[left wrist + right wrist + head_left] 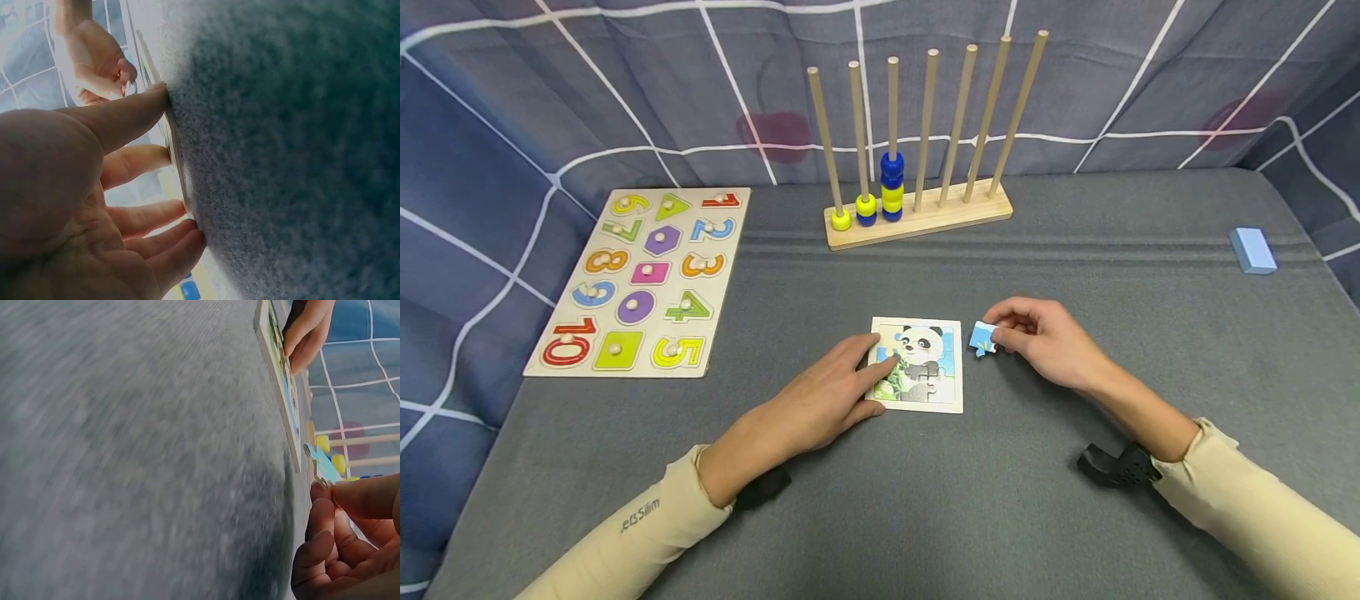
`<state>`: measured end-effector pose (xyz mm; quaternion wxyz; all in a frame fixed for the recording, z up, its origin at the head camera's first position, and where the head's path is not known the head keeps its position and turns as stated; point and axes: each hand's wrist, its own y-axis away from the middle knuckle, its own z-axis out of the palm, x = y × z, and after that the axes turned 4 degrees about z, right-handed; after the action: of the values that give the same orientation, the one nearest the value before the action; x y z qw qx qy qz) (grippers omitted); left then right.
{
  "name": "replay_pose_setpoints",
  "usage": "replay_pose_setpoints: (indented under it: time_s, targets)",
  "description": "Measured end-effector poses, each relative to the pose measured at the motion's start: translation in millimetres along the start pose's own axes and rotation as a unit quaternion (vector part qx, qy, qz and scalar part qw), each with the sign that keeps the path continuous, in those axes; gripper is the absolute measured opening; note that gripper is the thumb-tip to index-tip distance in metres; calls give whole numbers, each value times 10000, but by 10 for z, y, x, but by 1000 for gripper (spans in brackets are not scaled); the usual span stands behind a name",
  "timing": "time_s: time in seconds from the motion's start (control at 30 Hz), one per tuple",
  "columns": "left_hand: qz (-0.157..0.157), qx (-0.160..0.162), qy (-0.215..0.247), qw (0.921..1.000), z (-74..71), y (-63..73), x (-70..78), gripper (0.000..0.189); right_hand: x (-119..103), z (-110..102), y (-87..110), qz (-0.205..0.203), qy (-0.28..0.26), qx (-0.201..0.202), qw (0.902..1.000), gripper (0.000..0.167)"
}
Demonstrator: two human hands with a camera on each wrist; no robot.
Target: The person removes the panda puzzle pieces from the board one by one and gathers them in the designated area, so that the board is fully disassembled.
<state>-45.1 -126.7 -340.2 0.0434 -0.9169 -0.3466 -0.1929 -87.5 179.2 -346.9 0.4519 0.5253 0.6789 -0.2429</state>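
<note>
A panda jigsaw puzzle [934, 367] in a pale wooden frame lies flat on the grey cloth, with most of its picture filled by pieces. My left hand [831, 392] rests on its left side, fingers spread; one fingertip touches the picture. In the left wrist view the thumb and fingertips [159, 97] meet the frame's edge. Just right of the frame, my right hand [1037, 337] pinches a blue puzzle piece [982, 337] between thumb and fingers. The right wrist view shows this puzzle piece [322, 464] tilted and held above the cloth.
A number-and-shape peg board [651, 217] lies at the left. Behind the puzzle stands a wooden bead rack [955, 210] with several upright rods and blue and yellow beads on the left ones. A light blue block [1253, 251] sits at the far right. Checked cloth [1075, 92] rises behind.
</note>
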Motion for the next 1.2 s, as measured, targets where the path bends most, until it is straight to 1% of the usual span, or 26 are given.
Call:
replay_pose_setpoints:
  time_s: [0.13,0.33,0.47,0.6,0.7,0.83,0.97,1.07,1.2]
  targets:
    - [35,45,-23,10000,3,4,-7,55,41,-52,38,44,144,5,9999,13]
    - [172,115,-365,9991,-7,-4,-3,55,75,-113,65,48,199,-12,9998,14]
    - [204,147,-532,9983,-9,-1,-10,54,97,-134,63,-1,317,31,9995,16]
    - [181,170,-621,9978,-8,7,-21,53,112,-155,56,-19,475,98,9988,16]
    - [101,107,-677,9976,-17,16,-24,52,112,-164,58,-28,646,119,9978,15]
    - [-14,-20,-679,9977,-35,27,-30,48,104,-159,65,-14,932,194,9955,14]
    - [-74,-85,-692,9975,-44,31,-43,46,84,-145,67,-49,1307,327,9909,12]
    - [-62,-74,-709,9974,-52,36,-49,47,75,-132,62,-63,1560,410,9869,12]
    - [37,9,-730,9973,-64,40,-54,48,80,-118,60,-87,1731,487,9837,10]
